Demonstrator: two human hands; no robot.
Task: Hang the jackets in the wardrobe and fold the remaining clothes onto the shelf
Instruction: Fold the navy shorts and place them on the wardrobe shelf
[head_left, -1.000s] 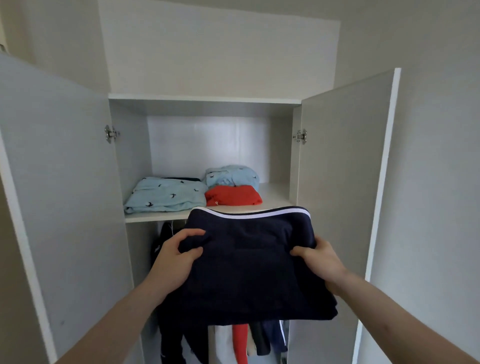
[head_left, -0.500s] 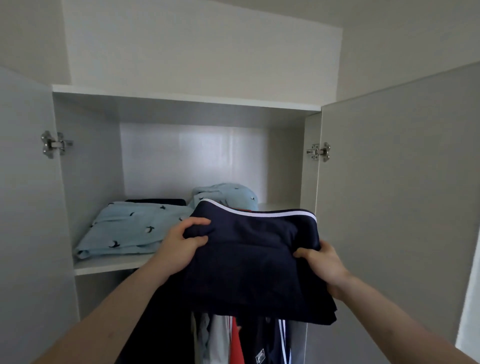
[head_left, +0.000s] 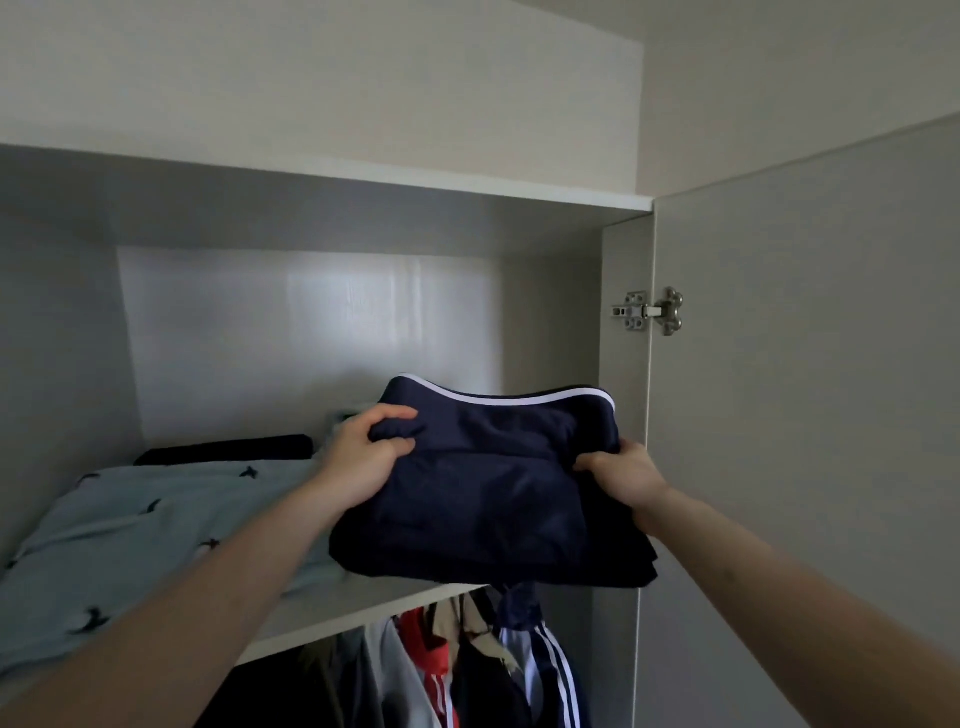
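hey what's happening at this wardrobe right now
A person holds a folded navy garment with both hands, left hand and right hand each with a grip on a side, over the right part of the shelf. A light blue patterned garment already lies folded on the left. Jackets hang below.
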